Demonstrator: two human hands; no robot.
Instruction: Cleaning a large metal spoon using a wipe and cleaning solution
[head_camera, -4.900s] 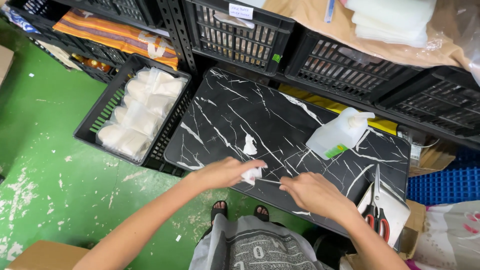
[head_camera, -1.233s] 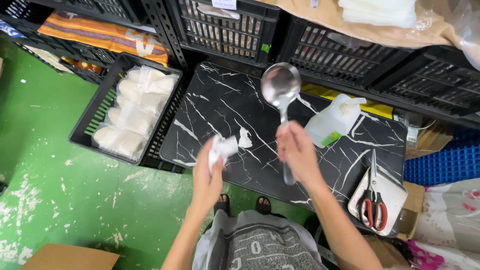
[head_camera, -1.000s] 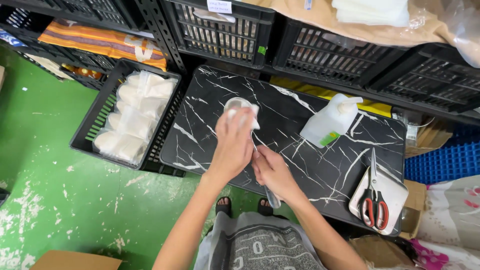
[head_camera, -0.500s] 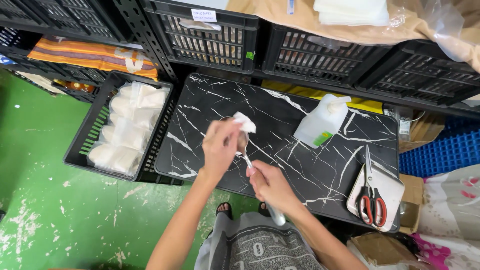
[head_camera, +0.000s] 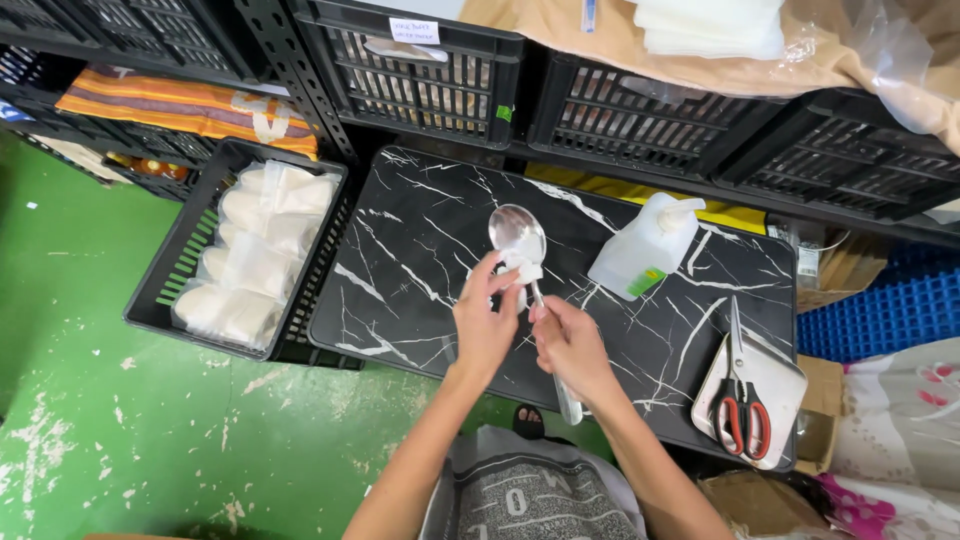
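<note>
Green painted floor (head_camera: 90, 400), scuffed white in patches, surrounds you, with black slatted plastic crates (head_camera: 420, 75) stacked along the far side. Before you sits the black white-veined marble-look counter (head_camera: 420, 250). Off its left edge, a black plastic crate of clear-bagged white pieces (head_camera: 245, 255) rests on the floor. Near the far right corner a translucent white plastic jug with a pump top (head_camera: 645, 250) lies tilted on the counter. At the near right corner, red-handled scissors (head_camera: 738, 400) lie on a small white rectangular tray (head_camera: 775, 375).

Your left hand (head_camera: 483, 325) pinches a small white wad of cloth or paper (head_camera: 524, 270) against the neck of the large polished steel spoon (head_camera: 520, 245), just under the bowl. Your right hand (head_camera: 570, 345) is closed round the handle, whose end pokes out below your wrist. The spoon is lifted above the middle of the counter, bowl towards the far edge.

To wipe it well, I judge you should keep the right-hand grip firm so the handle cannot twist, press the wad flat rather than bunched, and work round the neck, where grime tends to collect.
</note>
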